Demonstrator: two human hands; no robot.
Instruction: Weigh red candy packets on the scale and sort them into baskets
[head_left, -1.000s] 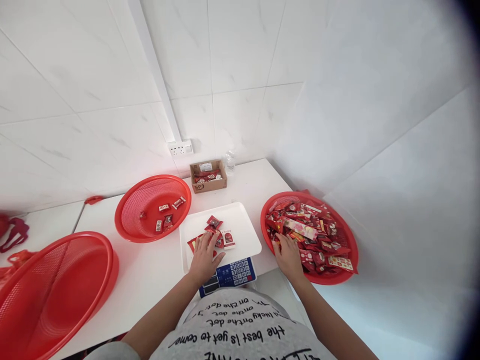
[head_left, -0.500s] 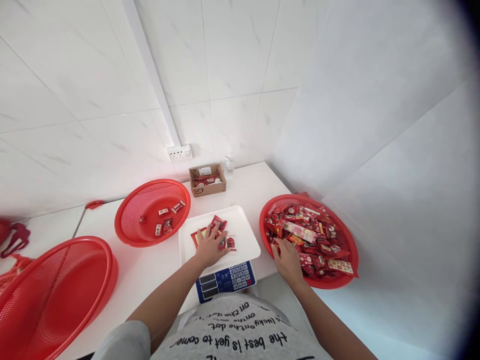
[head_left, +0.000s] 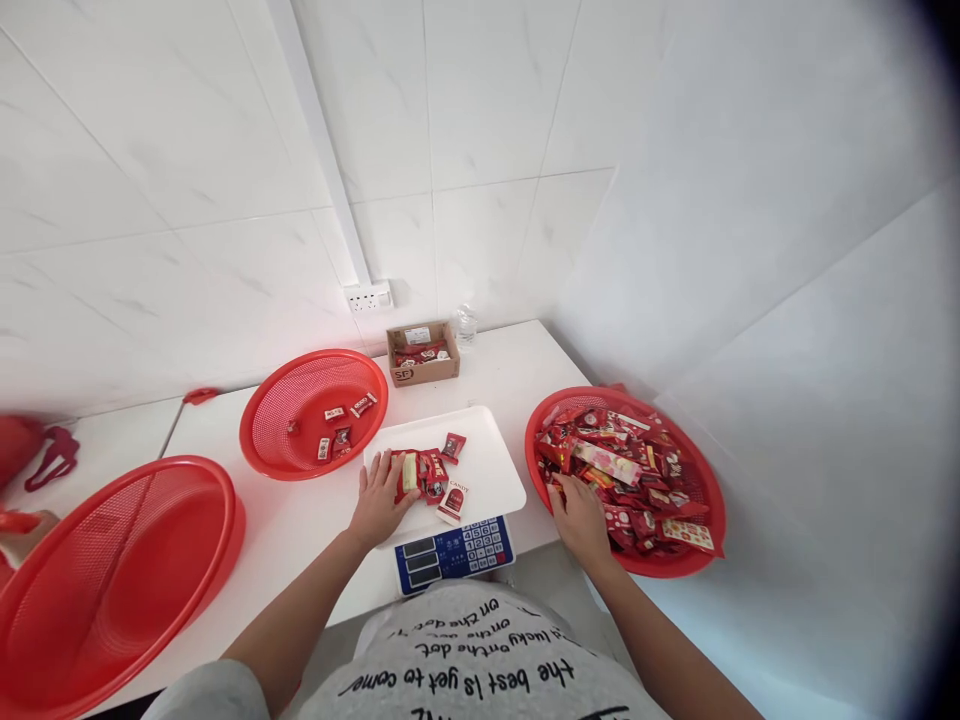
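My left hand (head_left: 379, 500) lies at the left side of the white scale tray (head_left: 487, 460), fingers stretched over a red packet (head_left: 405, 474) with a pale panel. Right of it on the tray are red candy wrappers (head_left: 433, 474), a small red candy (head_left: 453, 447) and a white-and-red packet (head_left: 454, 502) marked CANDY. My right hand (head_left: 581, 518) rests over the near left rim of a red basket (head_left: 718, 490), fingers loosely spread against the heap of wrapped candies (head_left: 622, 470). Some of its fingertips are hard to make out.
The blue scale keypad (head_left: 454, 555) faces me. Behind the tray stand a cardboard box (head_left: 424, 373) of red packets and a clear plastic bottle (head_left: 465, 325). Left are a red basket (head_left: 259, 430) with several candies and a larger red basket (head_left: 172, 560). Another person's hand (head_left: 30, 540) shows at far left.
My left hand has slid left across the tray, uncovering the packets, which now lie more spread out. My right hand stays at the basket. Another person's hand has appeared at the far left.
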